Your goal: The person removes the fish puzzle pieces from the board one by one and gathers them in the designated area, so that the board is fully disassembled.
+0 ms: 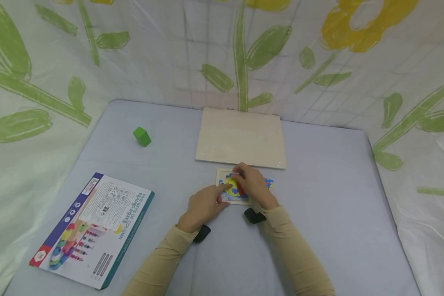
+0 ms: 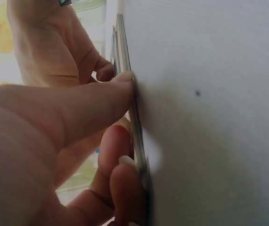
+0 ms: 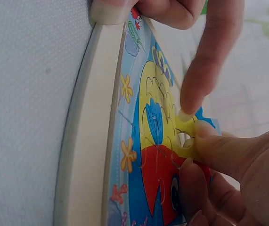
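Note:
A small wooden fish jigsaw puzzle [image 1: 223, 172] lies in front of me, its fish yellow and red on a blue sea picture. My left hand [image 1: 204, 202] steadies the puzzle's near left corner, thumb against the pale frame [image 3: 85, 141], while its index finger [image 3: 209, 61] reaches onto the yellow part. Between thumb and fingers, my right hand [image 1: 254, 181] pinches a yellow jigsaw piece [image 3: 187, 123], raised at the fish's upper side; a gap shows beside it. The right hand hides part of the picture. Colourful loose pieces [image 1: 269, 183] lie just right of it.
Behind the puzzle lies a plain wooden board [image 1: 241, 137]. A green block [image 1: 142, 137] stands at the back left. To the left lies a flat printed box [image 1: 92, 230]. A flower-patterned curtain [image 1: 163, 53] hangs behind the table [image 1: 336, 205].

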{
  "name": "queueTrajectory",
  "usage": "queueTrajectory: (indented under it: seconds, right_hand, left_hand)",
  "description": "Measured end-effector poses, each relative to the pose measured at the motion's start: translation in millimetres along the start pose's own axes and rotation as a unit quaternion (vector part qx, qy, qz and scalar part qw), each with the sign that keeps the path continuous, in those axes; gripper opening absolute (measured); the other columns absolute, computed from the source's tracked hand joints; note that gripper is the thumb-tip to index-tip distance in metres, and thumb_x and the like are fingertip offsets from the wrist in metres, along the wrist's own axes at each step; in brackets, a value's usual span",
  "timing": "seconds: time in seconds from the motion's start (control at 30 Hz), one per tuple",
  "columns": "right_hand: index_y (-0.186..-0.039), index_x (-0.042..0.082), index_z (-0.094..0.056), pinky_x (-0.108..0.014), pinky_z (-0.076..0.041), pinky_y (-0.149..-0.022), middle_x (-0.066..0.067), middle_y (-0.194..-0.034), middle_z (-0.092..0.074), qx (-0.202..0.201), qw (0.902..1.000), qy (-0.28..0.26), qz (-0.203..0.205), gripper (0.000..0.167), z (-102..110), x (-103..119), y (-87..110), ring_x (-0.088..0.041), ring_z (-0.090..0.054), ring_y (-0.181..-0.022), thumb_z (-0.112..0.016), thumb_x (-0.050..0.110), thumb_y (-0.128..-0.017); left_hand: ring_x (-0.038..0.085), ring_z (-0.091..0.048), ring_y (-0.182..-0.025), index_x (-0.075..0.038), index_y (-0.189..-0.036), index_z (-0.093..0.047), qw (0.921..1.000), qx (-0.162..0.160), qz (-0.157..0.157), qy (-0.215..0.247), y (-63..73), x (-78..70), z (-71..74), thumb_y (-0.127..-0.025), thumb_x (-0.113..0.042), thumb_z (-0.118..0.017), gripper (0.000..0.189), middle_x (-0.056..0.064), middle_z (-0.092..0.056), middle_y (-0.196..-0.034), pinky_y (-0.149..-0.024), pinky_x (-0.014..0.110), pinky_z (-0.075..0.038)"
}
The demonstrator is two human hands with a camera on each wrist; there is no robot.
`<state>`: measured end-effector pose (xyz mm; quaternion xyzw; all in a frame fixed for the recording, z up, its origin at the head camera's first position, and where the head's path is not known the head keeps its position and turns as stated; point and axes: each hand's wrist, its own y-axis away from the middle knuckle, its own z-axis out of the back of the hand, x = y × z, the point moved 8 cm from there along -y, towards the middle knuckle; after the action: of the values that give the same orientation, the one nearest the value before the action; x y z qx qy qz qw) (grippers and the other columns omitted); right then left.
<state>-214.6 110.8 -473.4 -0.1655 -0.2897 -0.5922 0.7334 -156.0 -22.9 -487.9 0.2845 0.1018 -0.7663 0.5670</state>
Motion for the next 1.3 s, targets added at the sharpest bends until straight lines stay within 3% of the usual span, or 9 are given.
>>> queueTrajectory:
  seconds: [0.2,0.47,0.6,0.73,0.87,0.97,1.17,1.3]
  right_hand:
    - [-0.117,0.008,-0.065,-0.048,-0.054,-0.098,-0.016,-0.122,-0.075,0.004,1.0,0.006,-0.002,0.022,-2,-1,0.0,-0.032,-0.071,-0.11,-0.064,0.025,-0.103]
    - [-0.118,0.011,-0.065,-0.045,-0.057,-0.091,-0.01,-0.119,-0.074,0.011,0.9994,0.032,0.008,0.021,-5,11,1.0,-0.026,-0.07,-0.102,-0.06,0.026,-0.105]
    - [-0.119,0.008,-0.066,-0.041,-0.058,-0.082,-0.013,-0.115,-0.073,-0.029,0.999,-0.027,0.02,0.02,5,9,-0.1,-0.028,-0.072,-0.094,-0.061,0.021,-0.104]
    - [-0.122,0.002,-0.066,-0.032,-0.057,-0.071,-0.021,-0.116,-0.072,-0.069,0.9936,-0.089,-0.001,0.023,34,-17,2.7,-0.033,-0.072,-0.09,-0.06,0.016,-0.105]
    - [-0.124,0.003,-0.069,-0.027,-0.051,-0.072,-0.023,-0.115,-0.073,-0.077,0.9934,-0.064,-0.056,0.026,73,-63,17.4,-0.034,-0.072,-0.095,-0.061,0.019,-0.105]
    - [-0.123,0.002,-0.069,-0.027,-0.048,-0.077,-0.022,-0.114,-0.074,-0.055,0.992,-0.043,-0.105,0.031,93,-98,32.7,-0.034,-0.071,-0.102,-0.063,0.025,-0.103]
    - [-0.121,0.0,-0.071,-0.026,-0.046,-0.081,-0.015,-0.111,-0.075,0.024,0.9828,-0.069,-0.17,0.037,99,-135,53.8,-0.019,-0.064,-0.099,-0.069,0.031,-0.099]
    - [-0.118,0.001,-0.075,-0.024,-0.046,-0.077,-0.005,-0.098,-0.078,0.035,0.9798,-0.085,-0.178,0.036,93,-142,55.9,-0.008,-0.064,-0.086,-0.074,0.03,-0.096]
  left_hand:
    - [0.008,-0.045,-0.06,-0.027,-0.141,-0.065,0.9991,0.003,-0.009,-0.041,-1.2,-2.9,-3.0,-0.094,-0.039,-0.075,0.05,-0.004,-0.056,-0.078,-0.049,0.022,-0.034]
    - [0.009,-0.047,-0.059,-0.029,-0.141,-0.065,0.9992,0.008,0.001,-0.039,-0.3,-4.3,0.0,-0.094,-0.04,-0.075,0.049,-0.002,-0.056,-0.077,-0.047,0.025,-0.035]
    - [0.01,-0.046,-0.059,-0.028,-0.141,-0.066,0.999,0.013,0.0,-0.042,-1.1,-5.5,-1.1,-0.094,-0.04,-0.075,0.049,-0.002,-0.055,-0.076,-0.047,0.025,-0.035]
    - [0.01,-0.043,-0.058,-0.026,-0.141,-0.066,0.9993,0.02,0.005,-0.032,-1.8,-5.6,-2.2,-0.094,-0.04,-0.075,0.05,-0.002,-0.053,-0.074,-0.047,0.023,-0.033]
    - [0.011,-0.043,-0.058,-0.027,-0.142,-0.065,0.9994,0.026,0.02,-0.008,-2.7,-3.3,-2.7,-0.094,-0.038,-0.075,0.05,-0.002,-0.051,-0.073,-0.047,0.023,-0.031]
    - [0.012,-0.044,-0.059,-0.028,-0.143,-0.064,0.9992,0.028,0.027,0.005,-3.2,-1.7,-3.1,-0.094,-0.038,-0.075,0.051,-0.001,-0.051,-0.074,-0.047,0.023,-0.031]
    - [0.012,-0.045,-0.06,-0.028,-0.143,-0.064,0.9989,0.031,0.031,0.015,-2.6,0.1,-3.2,-0.094,-0.037,-0.075,0.051,-0.001,-0.052,-0.075,-0.048,0.024,-0.032]
    - [0.012,-0.045,-0.061,-0.028,-0.142,-0.064,0.9987,0.033,0.032,0.02,-1.9,-0.1,-3.2,-0.093,-0.036,-0.076,0.051,-0.001,-0.052,-0.076,-0.048,0.024,-0.032]
